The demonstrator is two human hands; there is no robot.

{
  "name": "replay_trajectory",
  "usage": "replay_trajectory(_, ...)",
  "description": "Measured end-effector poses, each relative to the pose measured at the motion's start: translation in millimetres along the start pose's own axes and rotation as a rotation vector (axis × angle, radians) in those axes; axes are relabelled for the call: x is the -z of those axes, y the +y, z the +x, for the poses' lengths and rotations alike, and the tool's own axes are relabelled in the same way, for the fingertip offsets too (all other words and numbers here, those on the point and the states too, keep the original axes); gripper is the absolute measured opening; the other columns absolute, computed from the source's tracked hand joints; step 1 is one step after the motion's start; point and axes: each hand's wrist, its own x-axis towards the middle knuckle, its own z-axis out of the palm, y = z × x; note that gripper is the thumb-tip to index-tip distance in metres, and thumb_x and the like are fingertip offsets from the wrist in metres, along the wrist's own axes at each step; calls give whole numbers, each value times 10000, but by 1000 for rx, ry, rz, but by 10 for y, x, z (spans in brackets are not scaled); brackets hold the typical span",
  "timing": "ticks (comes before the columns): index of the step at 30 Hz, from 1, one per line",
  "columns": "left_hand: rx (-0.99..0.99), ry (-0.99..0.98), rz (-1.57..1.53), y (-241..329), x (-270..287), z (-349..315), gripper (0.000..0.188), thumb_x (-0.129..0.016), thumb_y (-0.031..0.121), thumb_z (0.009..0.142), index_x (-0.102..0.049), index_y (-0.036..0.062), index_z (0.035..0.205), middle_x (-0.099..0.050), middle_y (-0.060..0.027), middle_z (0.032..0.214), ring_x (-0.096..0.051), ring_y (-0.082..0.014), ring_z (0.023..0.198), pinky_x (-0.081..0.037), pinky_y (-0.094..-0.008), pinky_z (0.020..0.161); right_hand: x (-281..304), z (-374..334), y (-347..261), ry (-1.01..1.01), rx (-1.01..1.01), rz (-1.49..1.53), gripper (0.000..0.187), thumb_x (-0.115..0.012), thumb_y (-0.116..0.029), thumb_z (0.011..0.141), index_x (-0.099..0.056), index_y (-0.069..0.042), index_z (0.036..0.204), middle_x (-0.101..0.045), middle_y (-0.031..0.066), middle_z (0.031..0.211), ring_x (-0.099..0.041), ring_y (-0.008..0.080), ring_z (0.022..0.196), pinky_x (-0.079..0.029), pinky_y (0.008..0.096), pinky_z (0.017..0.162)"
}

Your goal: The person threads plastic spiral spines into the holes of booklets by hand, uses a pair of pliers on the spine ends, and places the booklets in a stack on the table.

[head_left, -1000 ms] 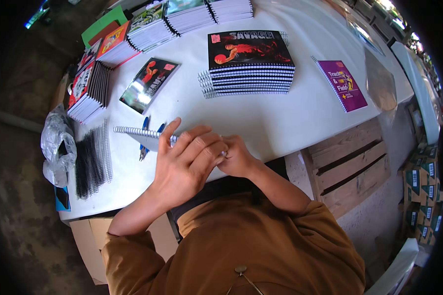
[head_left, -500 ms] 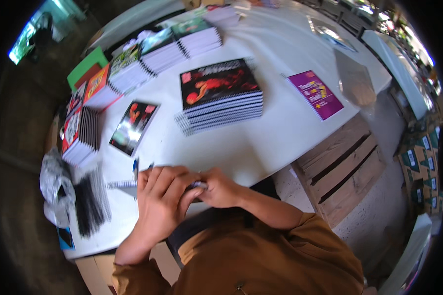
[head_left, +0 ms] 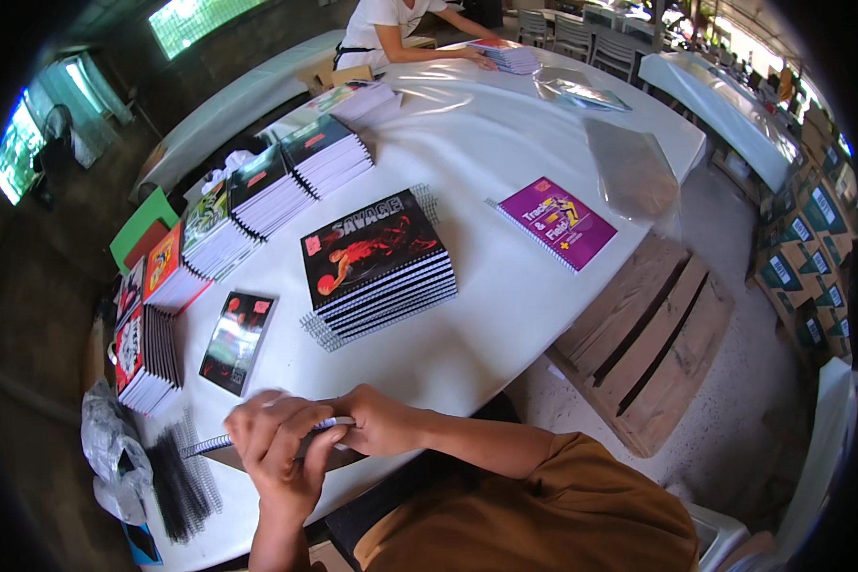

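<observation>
Near the front edge of the table, my left hand [head_left: 281, 439] and my right hand [head_left: 381, 421] close together on a spiral-bound notebook [head_left: 210, 446]. It is seen nearly edge-on, its dark coil running out to the left past my left fingers. Most of it is hidden by my hands. Just beyond lies a single notebook cover [head_left: 237, 343], black with a glossy reflection. A stack of black-and-red notebooks [head_left: 377, 253] with coil bindings stands farther off. To its right a purple spiral notebook [head_left: 558, 225] lies flat.
Rows of notebook stacks [head_left: 300, 172] line the left side. Loose black binding coils [head_left: 183, 481] and a crumpled clear plastic bag [head_left: 114, 443] lie near left. Clear plastic sleeves [head_left: 629, 172] rest at the right edge, above a wooden pallet [head_left: 643, 343]. Across the table a person handles notebooks [head_left: 505, 57].
My view has tilted up, so the table sits lower and the person at the far end shows. Both hands keep the notebook, and my left fingers have shifted along it.
</observation>
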Motion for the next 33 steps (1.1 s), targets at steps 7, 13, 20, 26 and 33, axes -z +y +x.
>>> replay_trajectory(7,584,789,-914,119,-489,392,485,-580,243,856,-398,-16,1224,-425,-115,1171,-429,-151,1027,-324,-286,893,413,268,69,650,199,737,182,-612,-129,822,-599,-17,964,-610,-13,835,-557,53,746,-464,227,681)
replay_trajectory(13,320,663,-574,-329,-1015,1033,197,-512,34,874,-545,-24,1059,-605,-87,989,-542,-114,863,-430,-230,753,1286,226,752,1080,-164,-725,575,-398,-275,898,-241,40,1353,-362,237,1334,-356,301,1238,-253,363,1027)
replay_trajectory(20,86,148,-73,-677,-1710,986,358,-622,282,812,-599,44,1079,-582,-141,1128,-533,-282,1075,-409,-368,916,1389,182,1013,992,-107,-301,540,-399,-253,902,-250,18,1344,-382,227,1314,-374,300,1222,-263,346,1017)
replay_trajectory(26,689,598,-438,-978,-1761,817,301,-629,268,836,-619,-22,914,-635,-118,856,-598,-193,776,-466,-302,695,1342,257,1037,1109,-45,-332,407,-494,-308,911,-567,36,1117,-625,162,1044,-582,198,980,-429,295,864)
replay_trajectory(33,707,719,-324,-1312,-1827,721,274,-679,221,798,-575,36,972,-562,-53,657,-493,-115,539,-415,-241,533,1325,256,1070,1214,-18,-241,307,-598,-219,862,-601,33,1039,-649,98,922,-570,115,843,-450,259,793)
